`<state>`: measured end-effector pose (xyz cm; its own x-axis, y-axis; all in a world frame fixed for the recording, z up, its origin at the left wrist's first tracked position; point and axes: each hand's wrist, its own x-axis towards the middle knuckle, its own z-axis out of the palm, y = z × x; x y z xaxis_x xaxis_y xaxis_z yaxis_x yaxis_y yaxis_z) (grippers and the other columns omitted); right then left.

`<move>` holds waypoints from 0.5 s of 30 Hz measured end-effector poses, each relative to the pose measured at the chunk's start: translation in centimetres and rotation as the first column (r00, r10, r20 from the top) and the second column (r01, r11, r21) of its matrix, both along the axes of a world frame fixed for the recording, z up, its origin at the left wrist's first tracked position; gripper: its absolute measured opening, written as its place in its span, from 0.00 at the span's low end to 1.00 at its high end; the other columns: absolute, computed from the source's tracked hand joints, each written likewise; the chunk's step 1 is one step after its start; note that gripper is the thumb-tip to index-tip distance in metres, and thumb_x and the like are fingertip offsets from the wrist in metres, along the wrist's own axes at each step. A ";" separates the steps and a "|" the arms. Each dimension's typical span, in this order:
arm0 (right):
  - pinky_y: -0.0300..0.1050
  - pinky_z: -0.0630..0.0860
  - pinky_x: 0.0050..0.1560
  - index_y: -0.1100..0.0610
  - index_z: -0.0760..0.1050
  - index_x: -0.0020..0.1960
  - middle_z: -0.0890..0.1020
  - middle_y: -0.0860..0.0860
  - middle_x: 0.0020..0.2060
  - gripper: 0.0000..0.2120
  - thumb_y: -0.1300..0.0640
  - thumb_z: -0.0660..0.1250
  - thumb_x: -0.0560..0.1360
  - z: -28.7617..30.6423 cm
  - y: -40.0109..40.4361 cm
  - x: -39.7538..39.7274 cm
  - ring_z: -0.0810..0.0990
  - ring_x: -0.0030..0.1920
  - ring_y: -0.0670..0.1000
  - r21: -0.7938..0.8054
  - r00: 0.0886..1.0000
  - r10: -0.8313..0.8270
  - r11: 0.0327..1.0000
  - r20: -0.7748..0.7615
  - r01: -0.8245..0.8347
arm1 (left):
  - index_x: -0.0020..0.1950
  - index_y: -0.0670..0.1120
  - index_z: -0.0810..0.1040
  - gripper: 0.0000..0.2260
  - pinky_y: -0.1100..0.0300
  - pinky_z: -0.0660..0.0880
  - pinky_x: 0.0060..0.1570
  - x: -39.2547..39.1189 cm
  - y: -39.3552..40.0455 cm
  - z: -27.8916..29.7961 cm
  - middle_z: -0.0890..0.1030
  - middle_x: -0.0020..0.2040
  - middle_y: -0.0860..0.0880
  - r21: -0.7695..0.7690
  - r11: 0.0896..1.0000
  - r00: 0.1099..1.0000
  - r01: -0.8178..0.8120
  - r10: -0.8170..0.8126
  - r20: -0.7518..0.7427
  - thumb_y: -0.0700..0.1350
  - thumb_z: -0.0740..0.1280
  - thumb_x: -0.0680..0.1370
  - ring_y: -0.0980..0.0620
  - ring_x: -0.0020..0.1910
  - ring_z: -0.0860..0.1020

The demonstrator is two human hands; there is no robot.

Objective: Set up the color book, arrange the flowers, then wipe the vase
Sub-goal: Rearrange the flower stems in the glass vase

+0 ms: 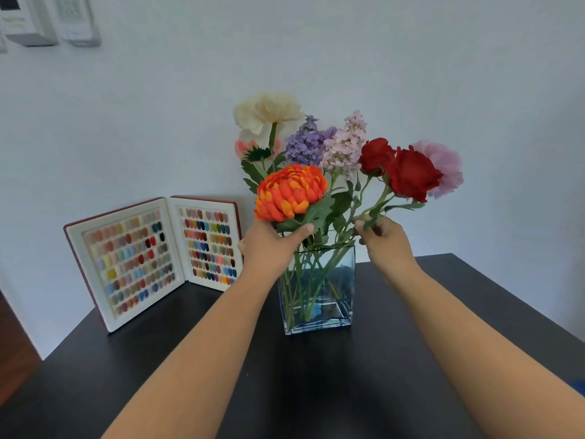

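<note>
A square glass vase (317, 289) stands upright near the middle of the dark tabletop (316, 375), its green stems crossing inside. Above its rim spreads the bunch: a cream flower (267, 110) highest at the back, purple sprays (305, 142) and paler lilac ones (345, 144) in the middle, a pink pompom bloom (443, 167) at far right.

The left hand (269, 245) is at the vase's left rim, its grip closed round the stem just under the orange chrysanthemum (289, 191) — the thumb lies across the leaves toward the centre. The right hand (384, 237) holds the stem of the red roses (402, 171) in a narrow pinch of thumb and fingertips, just above and to the right of the rim; the roses lean out rightward.

To the left, well apart from the vase, the color book (152, 258) stands open on the tabletop against the white wall (443, 58) (both pages facing out, rows of coloured nail swatches on each).
</note>
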<state>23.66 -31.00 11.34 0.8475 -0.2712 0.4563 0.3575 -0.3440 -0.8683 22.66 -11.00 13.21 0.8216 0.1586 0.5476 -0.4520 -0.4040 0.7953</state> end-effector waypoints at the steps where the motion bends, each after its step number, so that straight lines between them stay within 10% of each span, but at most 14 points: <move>1: 0.47 0.73 0.49 0.55 0.78 0.51 0.82 0.52 0.45 0.07 0.54 0.63 0.78 0.2 0.0 0.2 0.79 0.46 0.53 -0.081 1.000 -0.015 0.997 -0.003 0.015 | 0.50 0.59 0.75 0.20 0.41 0.72 0.58 0.3 0.0 0.2 0.82 0.49 0.54 -0.007 1.000 1.000 0.003 -0.003 0.001 0.64 0.73 0.62 0.46 0.53 0.80; 15: 0.44 0.63 0.28 0.59 0.69 0.48 0.74 0.53 0.35 0.04 0.61 0.57 0.78 4.3 -0.3 1.7 0.70 0.31 0.49 -0.480 0.990 -0.134 0.867 0.031 0.133 | 0.61 0.41 0.76 0.17 0.58 0.74 0.51 3.8 2.5 2.9 0.82 0.54 0.45 0.182 0.983 0.999 0.034 -0.038 0.018 0.47 0.72 0.75 0.48 0.52 0.80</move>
<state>25.36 -31.34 15.62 0.8204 -0.1300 0.5569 0.2760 -0.7629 -0.5846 26.43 -8.55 16.10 0.8129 0.0255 0.5819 -0.4850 -0.5236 0.7004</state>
